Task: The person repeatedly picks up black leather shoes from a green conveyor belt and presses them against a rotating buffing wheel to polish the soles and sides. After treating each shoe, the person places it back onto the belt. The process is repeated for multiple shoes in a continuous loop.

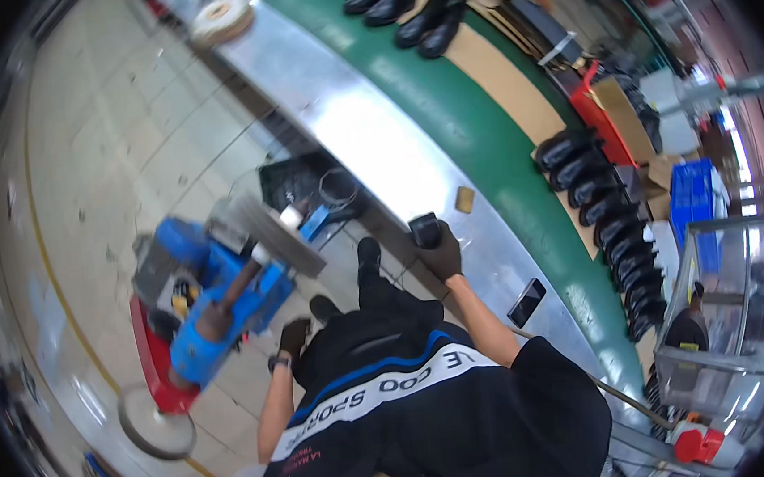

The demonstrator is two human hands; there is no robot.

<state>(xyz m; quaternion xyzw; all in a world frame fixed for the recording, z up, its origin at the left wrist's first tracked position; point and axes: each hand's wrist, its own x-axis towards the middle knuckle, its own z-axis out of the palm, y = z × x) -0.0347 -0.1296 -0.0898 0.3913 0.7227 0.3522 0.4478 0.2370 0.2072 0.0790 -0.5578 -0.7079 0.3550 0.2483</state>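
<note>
My right hand [442,256], in a dark glove, is closed on a black shoe [423,229] over the metal ledge. Much of the shoe is hidden, since it is seen nearly end-on. A small tan block [465,200] lies on the ledge just beyond this hand, and a black phone [527,301] lies nearer to me. My left hand [295,337], also gloved, hangs low beside my dark clothing. Its fingers blur into the dark background, and nothing can be made out in it. A dark watch [278,362] is on that wrist.
At left stands a blue and red machine [213,314] with a large buffing wheel [267,234] and a pale round wheel [157,424]. Beyond the metal ledge [345,107] runs a green belt [445,126] with rows of black shoes [599,203]. A pale roll [221,21] sits at the ledge's far end.
</note>
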